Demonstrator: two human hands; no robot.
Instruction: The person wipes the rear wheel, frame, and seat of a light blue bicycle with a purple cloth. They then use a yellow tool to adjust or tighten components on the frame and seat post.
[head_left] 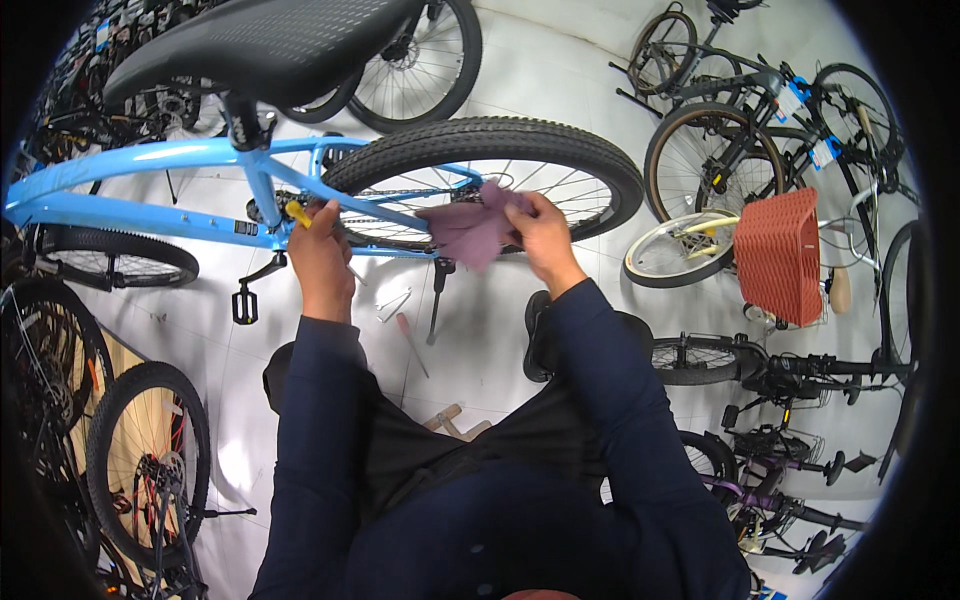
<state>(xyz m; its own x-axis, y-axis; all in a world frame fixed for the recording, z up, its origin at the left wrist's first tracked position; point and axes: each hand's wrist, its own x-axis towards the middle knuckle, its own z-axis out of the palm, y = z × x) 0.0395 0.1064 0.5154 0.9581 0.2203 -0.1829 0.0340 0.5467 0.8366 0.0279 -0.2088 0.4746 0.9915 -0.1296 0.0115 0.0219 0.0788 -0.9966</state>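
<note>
A light-blue bicycle (150,155) stands across in front of me, its rear wheel (500,130) to the right. My left hand (320,255) is closed by the crank, around a yellow-handled tool (297,213). Only the yellow end shows clearly; the fingers hide the rest. Beside the rear hub, my right hand (543,238) pinches a purple cloth (468,232). The cloth hangs in loose folds over the frame's rear end and hides part of the hub and chain area. Below the left hand is a black pedal (245,307), and a kickstand (437,300) extends under the cloth.
On the floor before my legs lie metal tools (394,304) and a screwdriver-like tool with a reddish handle (405,325). A wooden piece (450,418) shows between my legs. More bicycles crowd both sides, one with a red-brown basket (775,260). The saddle (260,50) overhangs the upper left.
</note>
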